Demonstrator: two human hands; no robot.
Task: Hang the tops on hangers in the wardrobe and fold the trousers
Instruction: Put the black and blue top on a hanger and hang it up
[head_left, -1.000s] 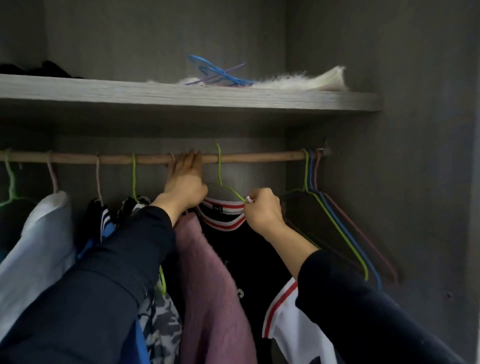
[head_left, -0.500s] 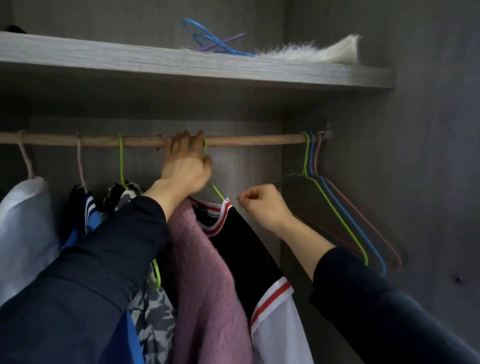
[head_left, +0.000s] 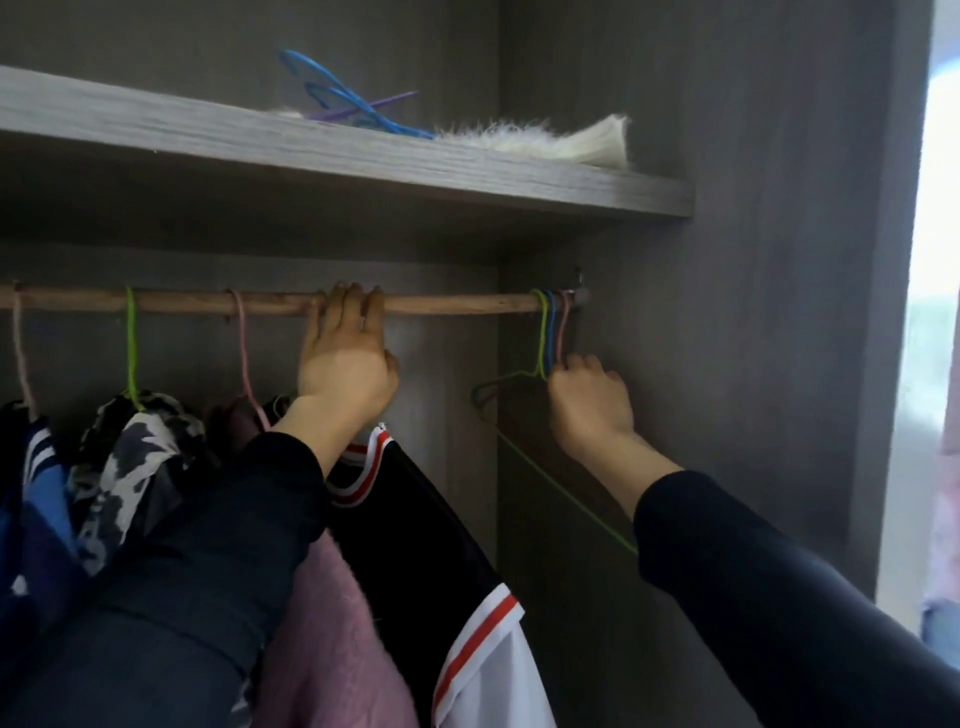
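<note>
Rough bare wooden rail (head_left: 447, 303), matt grey woodgrain shelf (head_left: 363, 161), fuzzy pink knit (head_left: 332, 639).

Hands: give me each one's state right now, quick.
Left hand: fingers hooked over the wooden rail, gripping it.
Right hand: closed on the empty hangers at the rail's right end.

Both arms raised, left hand (head_left: 347, 364) and right hand (head_left: 589, 400) curled (fingers closed).
</note>
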